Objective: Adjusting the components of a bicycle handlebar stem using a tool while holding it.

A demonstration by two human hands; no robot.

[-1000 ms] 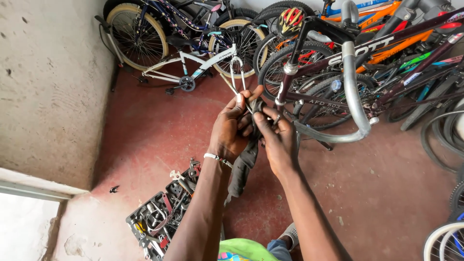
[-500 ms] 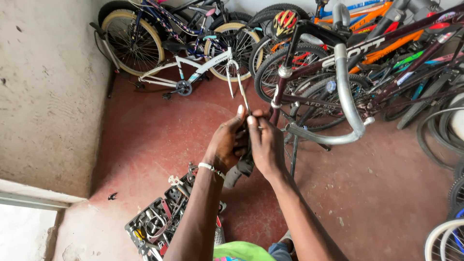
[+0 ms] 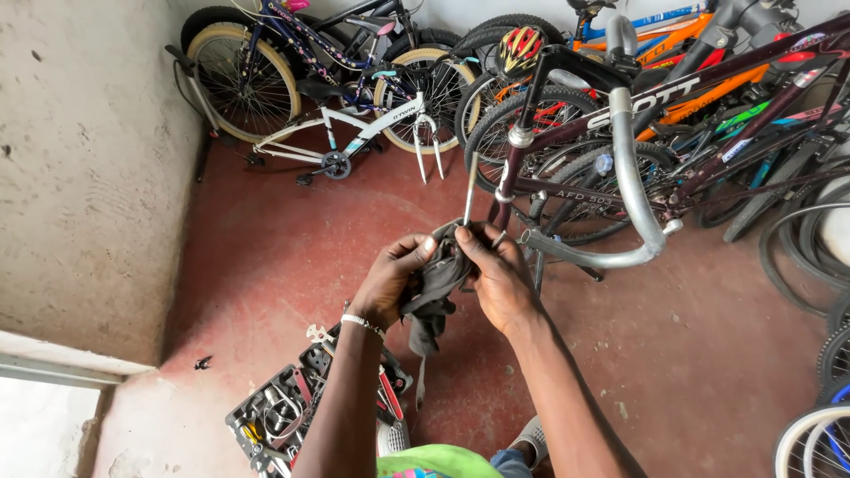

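Our left hand [image 3: 390, 283] and right hand [image 3: 500, 279] both clamp a dark grey crumpled rag [image 3: 436, 292] around a thin silver metal rod [image 3: 470, 188]; its long axis rises upright between them, equally near both.

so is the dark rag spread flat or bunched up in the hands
Bunched up: the dark rag is crumpled between the left hand and right hand, one end hanging down.
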